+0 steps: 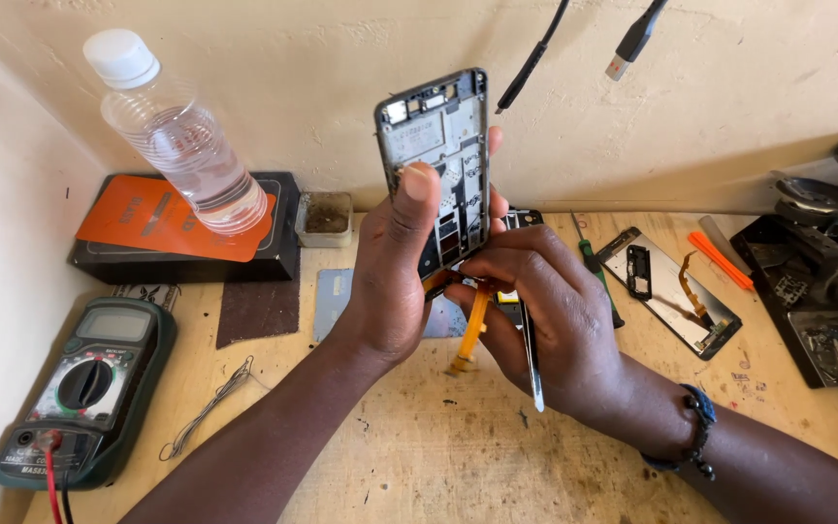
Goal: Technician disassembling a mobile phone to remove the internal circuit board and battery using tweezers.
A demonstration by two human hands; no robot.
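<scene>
The left hand (395, 277) is clamped around a stripped grey metal phone frame (438, 170), holding it upright above the pale wooden workbench (438, 456), inner side toward the camera, thumb pressed across its middle. The right hand (555, 320) is closed just below the frame's lower end, fingers pinched at an orange flat ribbon cable (472, 335) that hangs down from the frame. A pair of slim silver metal tweezers (532, 364) is tucked in the same hand, tips pointing down toward the bench. A dark beaded bracelet (695, 432) sits on the right wrist.

On the bench at left lies a dark green digital multimeter (84, 388) with red and black leads plugged in. Behind it a clear plastic water bottle with white cap (181, 141) stands on an orange-and-black flat box (186, 228). To the right of the hands lie a green-handled screwdriver (596, 272), a detached phone screen panel with a copper flex (671, 291) and an orange plastic pry tool (720, 259). A black cable with a silver plug (632, 44) hangs against the wall.
</scene>
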